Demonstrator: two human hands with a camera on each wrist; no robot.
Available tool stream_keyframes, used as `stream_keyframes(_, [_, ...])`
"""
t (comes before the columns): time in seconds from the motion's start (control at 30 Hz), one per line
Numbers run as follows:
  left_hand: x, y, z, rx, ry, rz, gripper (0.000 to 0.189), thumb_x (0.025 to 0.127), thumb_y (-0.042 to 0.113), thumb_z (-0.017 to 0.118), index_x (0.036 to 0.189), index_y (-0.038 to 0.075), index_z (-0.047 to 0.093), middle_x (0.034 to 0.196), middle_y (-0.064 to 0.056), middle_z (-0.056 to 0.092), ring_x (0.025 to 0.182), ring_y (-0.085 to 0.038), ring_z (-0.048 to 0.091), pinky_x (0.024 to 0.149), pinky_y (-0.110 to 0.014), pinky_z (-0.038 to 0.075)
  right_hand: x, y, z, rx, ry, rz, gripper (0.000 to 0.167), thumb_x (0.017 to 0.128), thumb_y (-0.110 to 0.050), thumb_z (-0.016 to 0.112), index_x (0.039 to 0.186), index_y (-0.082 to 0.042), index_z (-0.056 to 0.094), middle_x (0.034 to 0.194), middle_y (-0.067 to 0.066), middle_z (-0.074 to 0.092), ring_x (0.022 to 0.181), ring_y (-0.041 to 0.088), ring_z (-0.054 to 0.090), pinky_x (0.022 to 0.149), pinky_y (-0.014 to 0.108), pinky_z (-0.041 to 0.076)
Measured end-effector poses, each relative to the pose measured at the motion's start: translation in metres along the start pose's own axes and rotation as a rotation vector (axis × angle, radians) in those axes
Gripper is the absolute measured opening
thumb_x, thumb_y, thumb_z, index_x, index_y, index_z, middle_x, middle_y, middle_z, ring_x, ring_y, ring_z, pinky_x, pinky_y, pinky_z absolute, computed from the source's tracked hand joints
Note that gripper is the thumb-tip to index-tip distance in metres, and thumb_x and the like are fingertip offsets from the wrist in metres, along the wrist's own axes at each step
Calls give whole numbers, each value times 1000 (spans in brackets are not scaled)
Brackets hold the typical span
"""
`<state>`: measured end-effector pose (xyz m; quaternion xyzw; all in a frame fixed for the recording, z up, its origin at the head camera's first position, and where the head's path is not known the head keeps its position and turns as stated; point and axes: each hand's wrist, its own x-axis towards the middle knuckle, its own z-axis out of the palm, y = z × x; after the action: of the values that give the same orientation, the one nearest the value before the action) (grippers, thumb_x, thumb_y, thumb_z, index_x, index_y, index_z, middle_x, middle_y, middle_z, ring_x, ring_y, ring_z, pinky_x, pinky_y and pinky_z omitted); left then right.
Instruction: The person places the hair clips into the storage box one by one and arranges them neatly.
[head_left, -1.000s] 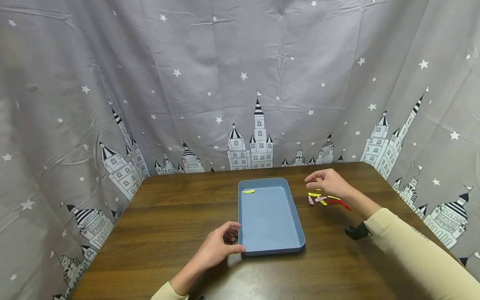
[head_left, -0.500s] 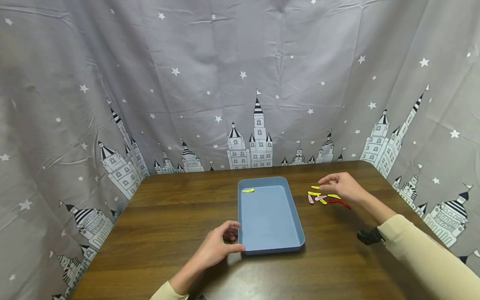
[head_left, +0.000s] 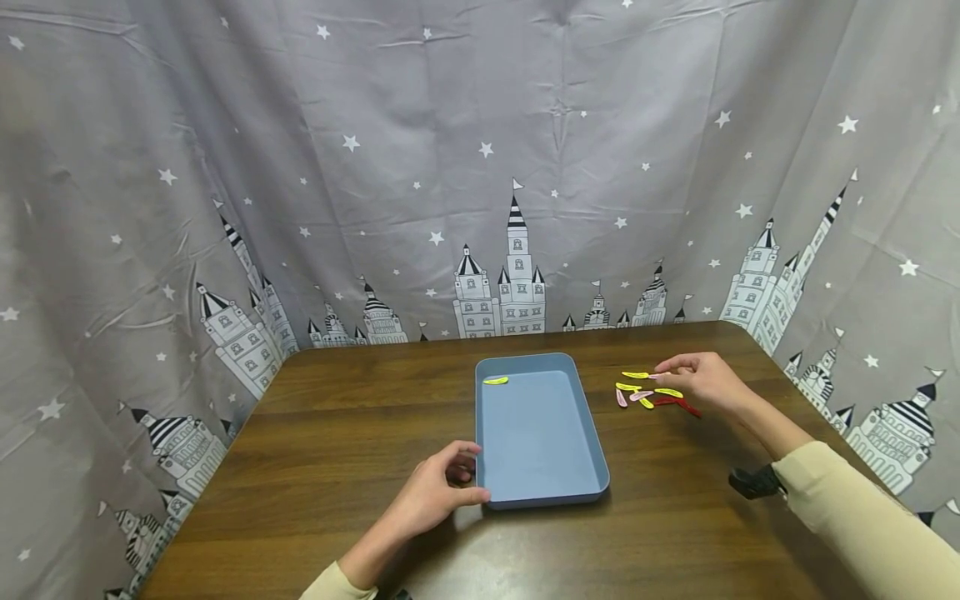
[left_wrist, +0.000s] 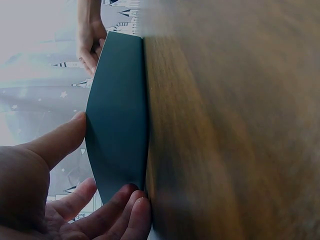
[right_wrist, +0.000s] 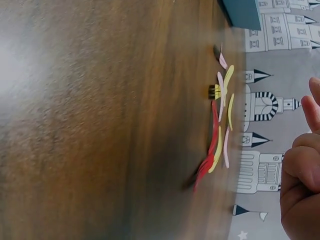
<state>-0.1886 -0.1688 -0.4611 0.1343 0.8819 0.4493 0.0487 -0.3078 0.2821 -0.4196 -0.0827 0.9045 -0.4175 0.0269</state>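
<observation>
Blue-grey tray (head_left: 540, 442) flat on the wooden table (head_left: 360, 417), long side running away from the person. In it, a single yellow clip (head_left: 496, 382), lying at the far left corner; rest of the tray floor bare. To the right of the tray, loose on the wood, a small cluster: I count four yellow clips (right_wrist: 230, 112), three pink clips (right_wrist: 226, 147) and two red clips (right_wrist: 213, 132), several crossing or touching. They look like snap hair clips. Left hand (head_left: 438, 492) at the near left corner of the tray: thumb at the rim, fingers parted from it and slightly bent against the outer wall, apparently steadying rather than lifting. Right hand (head_left: 701, 379) over the far right edge of the cluster, forefinger and thumb a little apart, other fingers folded in; tips right by the pink clip that lies farthest back. No clip shows between them, and whether they touch that one I cannot tell. My reading of progress: clips are going from table to tray, and it is early, one in and nine outside. The two reds, on the near side of the heap, look untouched. Tray already in place and braced; what seems left is nearly all the picking and carrying. No clip visibly off the surface.
</observation>
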Motion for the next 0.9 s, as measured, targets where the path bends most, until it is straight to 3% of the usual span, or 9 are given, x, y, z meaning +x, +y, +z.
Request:
stream_keyframes(0.3, [0, 0, 0, -2, -1, -7, 59, 78, 32, 87, 128, 12, 61, 115, -7, 69, 99, -21, 66, 87, -44, 51, -8, 15, -2, 41, 10, 35, 42, 92, -27, 73, 121, 3, 69, 62, -7, 35, 56, 9, 33, 48, 27, 27])
stream_keyframes(0.53, [0, 1, 0, -1, 1, -5, 59, 78, 32, 87, 128, 12, 61, 115, -8, 69, 99, -21, 66, 85, -42, 51, -15, 26, -4, 77, 29, 52, 42, 91, -25, 73, 120, 5, 68, 55, -11, 32, 47, 8, 31, 44, 26, 27])
stream_keyframes(0.9, [1, 0, 0, -6, 3, -18, 59, 78, 32, 87, 128, 13, 61, 115, -7, 69, 100, -21, 66, 87, -44, 51, -24, 50, -3, 193, -16, 120, 46, 94, -26, 71, 127, 5, 63, 55, -13, 32, 44, 6, 28, 41, 25, 30])
